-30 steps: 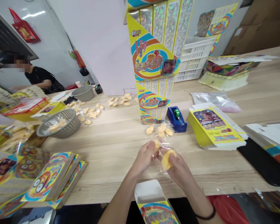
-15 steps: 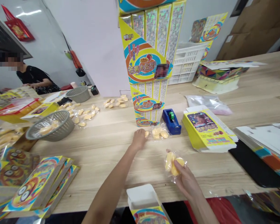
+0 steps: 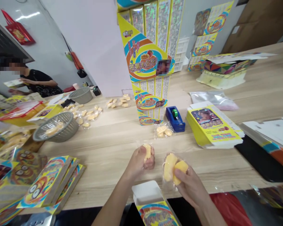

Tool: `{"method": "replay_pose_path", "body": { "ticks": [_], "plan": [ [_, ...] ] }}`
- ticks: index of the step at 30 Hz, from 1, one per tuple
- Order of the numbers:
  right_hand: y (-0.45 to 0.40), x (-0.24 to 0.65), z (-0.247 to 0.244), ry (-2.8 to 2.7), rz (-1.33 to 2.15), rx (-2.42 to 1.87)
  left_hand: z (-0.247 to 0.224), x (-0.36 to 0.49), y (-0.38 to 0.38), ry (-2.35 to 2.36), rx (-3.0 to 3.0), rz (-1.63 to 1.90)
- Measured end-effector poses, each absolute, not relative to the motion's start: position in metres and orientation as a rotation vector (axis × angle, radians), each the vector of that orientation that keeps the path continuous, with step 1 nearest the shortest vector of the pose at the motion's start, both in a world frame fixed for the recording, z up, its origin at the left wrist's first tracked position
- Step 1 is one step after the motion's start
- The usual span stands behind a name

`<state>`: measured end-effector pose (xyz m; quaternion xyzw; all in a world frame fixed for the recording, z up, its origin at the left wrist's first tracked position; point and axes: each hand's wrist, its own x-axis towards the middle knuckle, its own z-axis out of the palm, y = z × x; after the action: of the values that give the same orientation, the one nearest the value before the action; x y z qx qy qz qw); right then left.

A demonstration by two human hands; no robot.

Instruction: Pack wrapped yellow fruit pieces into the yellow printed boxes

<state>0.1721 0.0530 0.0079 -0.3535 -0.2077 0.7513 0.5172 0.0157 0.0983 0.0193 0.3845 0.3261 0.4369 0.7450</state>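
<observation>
In my left hand [image 3: 141, 161] is a clear packet of yellow candy [image 3: 147, 151], gripped between thumb and fingers. My right hand [image 3: 187, 177] pinches another clear packet with yellow candy pieces [image 3: 170, 166], its thumb pressed on the front. Just below and between the hands, an open yellow carton [image 3: 153, 204] stands with its white flap up at the table's near edge. Beyond the hands, more packets of candy [image 3: 164, 130] lie beside a blue tape dispenser [image 3: 175, 119]. A tall stack of display boxes [image 3: 147, 64] rises behind them.
Flat yellow cartons [image 3: 213, 125] lie to the right, near a black tray [image 3: 257, 161]. On the left are a grey basket [image 3: 69, 133] holding packets, loose packets [image 3: 91, 114] and filled boxes [image 3: 46, 182]. A person [image 3: 37, 80] sits at the far left, holding a box.
My left hand has drawn back from the display stack toward me, now gripping a packet. My right hand stays near the same place with its packet. The far person has raised a box.
</observation>
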Motion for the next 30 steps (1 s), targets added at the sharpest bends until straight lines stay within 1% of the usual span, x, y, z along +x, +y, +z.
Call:
{"method": "replay_pose_path", "body": {
  "ticks": [3,8,10,13,16,18,22,26,30],
  "plan": [
    [0.050,0.168,0.014,-0.536,1.755,-0.840,0.024,0.020,0.088,0.854,1.007,0.926],
    [0.045,0.173,0.004,-0.516,1.680,-0.875,0.020,0.029,0.093,1.017,1.629,0.805],
    [0.044,0.180,-0.005,-0.407,1.644,-0.931,0.012,0.039,0.116,1.078,1.764,0.806],
    [0.043,0.188,-0.018,-0.276,1.582,-0.995,-0.007,0.059,0.168,1.338,1.916,0.847],
    [0.044,0.195,-0.024,-0.227,1.555,-0.971,-0.027,0.076,0.213,1.511,2.006,0.719],
    [0.045,0.200,-0.025,-0.232,1.536,-0.948,-0.035,0.078,0.229,1.538,1.970,0.672],
    [0.046,0.210,-0.024,-0.242,1.510,-0.973,-0.032,0.059,0.229,1.502,1.838,0.747],
    [0.049,0.210,-0.024,-0.217,1.592,-0.909,-0.008,0.031,0.196,1.331,1.665,0.836],
    [0.049,0.202,-0.021,-0.226,1.661,-0.850,0.017,0.020,0.144,0.919,1.079,0.912]
  ]
}}
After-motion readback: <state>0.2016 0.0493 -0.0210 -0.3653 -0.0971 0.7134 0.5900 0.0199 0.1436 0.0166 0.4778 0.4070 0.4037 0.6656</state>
